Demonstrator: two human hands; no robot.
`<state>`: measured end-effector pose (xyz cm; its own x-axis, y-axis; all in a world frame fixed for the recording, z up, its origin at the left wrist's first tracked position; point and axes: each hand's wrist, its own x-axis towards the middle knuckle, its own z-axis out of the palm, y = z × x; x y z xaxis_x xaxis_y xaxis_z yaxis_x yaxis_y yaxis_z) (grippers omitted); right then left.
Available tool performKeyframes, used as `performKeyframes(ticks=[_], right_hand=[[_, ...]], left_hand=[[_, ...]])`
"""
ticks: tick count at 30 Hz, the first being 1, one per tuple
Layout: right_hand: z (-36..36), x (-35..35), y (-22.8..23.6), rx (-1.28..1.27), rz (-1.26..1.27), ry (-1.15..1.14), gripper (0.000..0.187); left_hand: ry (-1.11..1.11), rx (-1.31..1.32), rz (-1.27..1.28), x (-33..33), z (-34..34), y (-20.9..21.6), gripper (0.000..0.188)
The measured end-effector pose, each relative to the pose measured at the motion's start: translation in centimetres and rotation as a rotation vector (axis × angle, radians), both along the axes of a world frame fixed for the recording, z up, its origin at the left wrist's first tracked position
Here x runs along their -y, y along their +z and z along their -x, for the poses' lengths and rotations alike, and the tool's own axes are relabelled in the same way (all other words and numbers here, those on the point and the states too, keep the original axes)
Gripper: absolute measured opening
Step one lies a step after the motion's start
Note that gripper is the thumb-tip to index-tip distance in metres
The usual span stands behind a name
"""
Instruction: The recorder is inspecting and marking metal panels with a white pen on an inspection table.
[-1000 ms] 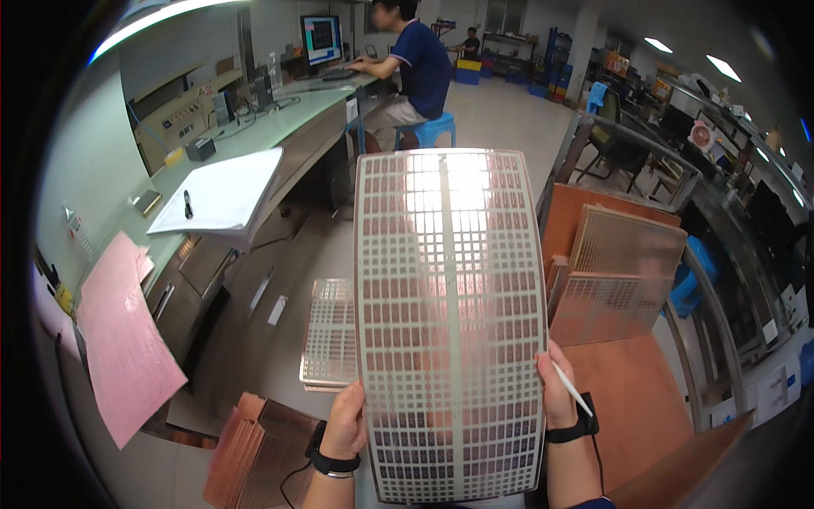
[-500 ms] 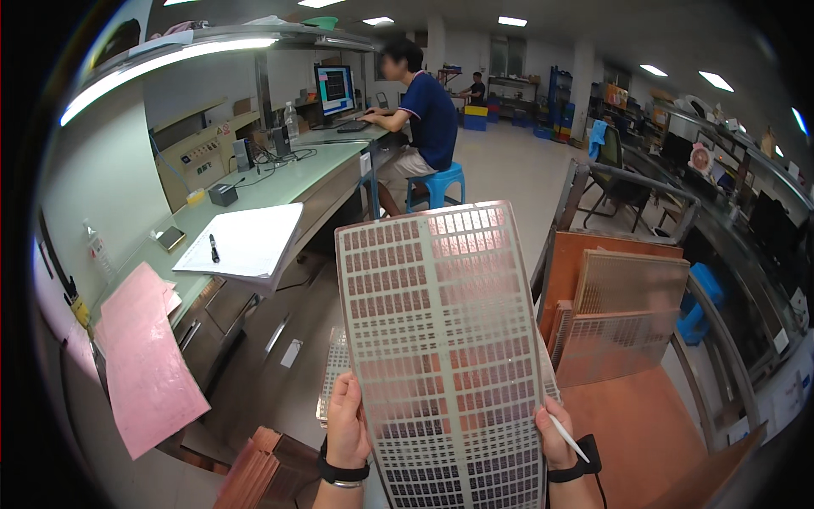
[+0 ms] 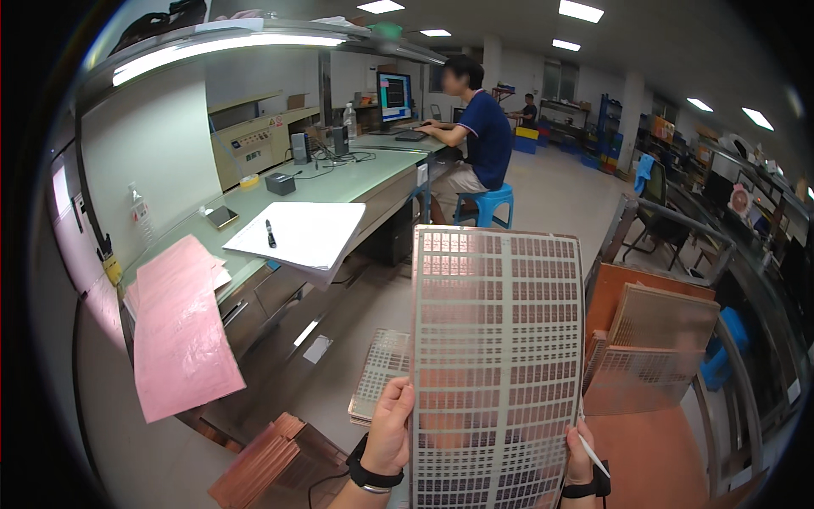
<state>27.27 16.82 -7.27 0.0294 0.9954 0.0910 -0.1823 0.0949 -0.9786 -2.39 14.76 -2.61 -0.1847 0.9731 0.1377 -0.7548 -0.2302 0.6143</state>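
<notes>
A large copper-toned circuit board panel [image 3: 504,339], patterned with rows of small dark rectangles, is held upright before me. My left hand [image 3: 392,428] grips its left edge, fingers closed. At the right edge, my right hand [image 3: 580,454] is closed on the panel too, with a slim white pen-like tool [image 3: 593,455] sticking out of it. Both wrists wear black bands. Behind the panel's left side lies a stack of similar panels [image 3: 379,373], partly covered by it.
Pink sheets [image 3: 186,339] hang over the green bench [image 3: 339,176] edge, near a paper pad [image 3: 297,233] with a pen. Copper panels [image 3: 263,462] stand lower left. More panels [image 3: 661,339] lean on an orange-brown cart at right. A person [image 3: 483,136] sits at a computer.
My view has turned left, so the surroundings appear farther right. The panel now faces me more squarely, and its reflections have shifted. Both hands keep their hold.
</notes>
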Motion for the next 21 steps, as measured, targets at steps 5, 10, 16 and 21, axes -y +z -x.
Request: performKeyframes(ticks=[5, 10, 16, 21], right_hand=[[1.1, -1.2, 2.4, -0.248, -0.001, 0.067, 0.045], [0.3, -3.9, 7.2, 0.029, -0.338, 0.123, 0.038], [0.2, -5.8, 14.9, 0.083, -0.642, -0.036, 0.018], [0.3, -11.5, 14.9, -0.109, -0.848, -0.063, 0.014]], left_hand=[[0.034, -0.036, -0.007, -0.1, 0.0, 0.4, 0.019], [0.137, -0.125, -0.087, -0.7, -0.3, 4.7, 0.019], [0.235, -0.341, -0.397, -1.3, 0.3, 11.5, 0.021], [0.336, -0.447, -0.496, -3.0, -0.4, 11.6, 0.018]])
